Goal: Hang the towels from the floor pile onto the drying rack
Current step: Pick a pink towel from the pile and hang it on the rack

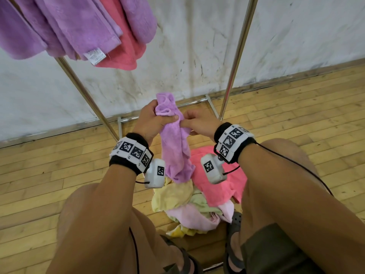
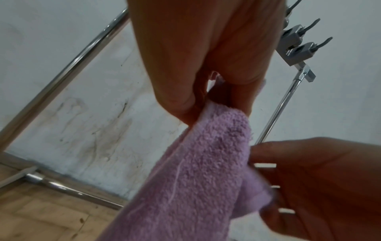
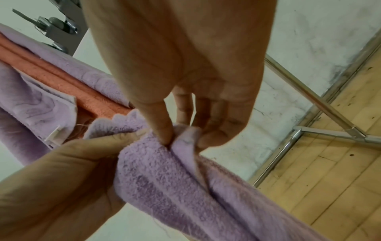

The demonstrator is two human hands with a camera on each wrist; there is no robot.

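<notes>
1. Head view, nearest me: the pile [image 1: 199,196] lies on the floor [image 1: 49,175] between my feet, with pink, yellow, pale green and pale pink towels still bunched in it. I judge several are left to hang, though I cannot count them through the folds.

2. Just above the pile, my hands hold one purple towel [image 1: 175,147] that hangs down toward the heap, its lower end close over the yellow one.

3. My left hand [image 1: 153,120] has its fingers curled round the bunched top of the towel, and the thumb presses the cloth from the front. The left wrist view shows the same grip, with the cloth coming out below the knuckles.

4. My right hand [image 1: 199,123] pinches a fold of the towel's edge between thumb and fingertips, right beside the left hand. The right wrist view shows that pinch plainly.

5. I judge that I am looking for an edge to spread the towel; it is not yet open and not yet at a bar.

6. Farther off, the rack [image 1: 235,62] stands by the wall [image 1: 177,56], and its base rests on the floor.

7. Up at the top left, purple towels and a pink one already hang [image 1: 83,26]. So part of the job is done, and the rest waits in the pile.
</notes>
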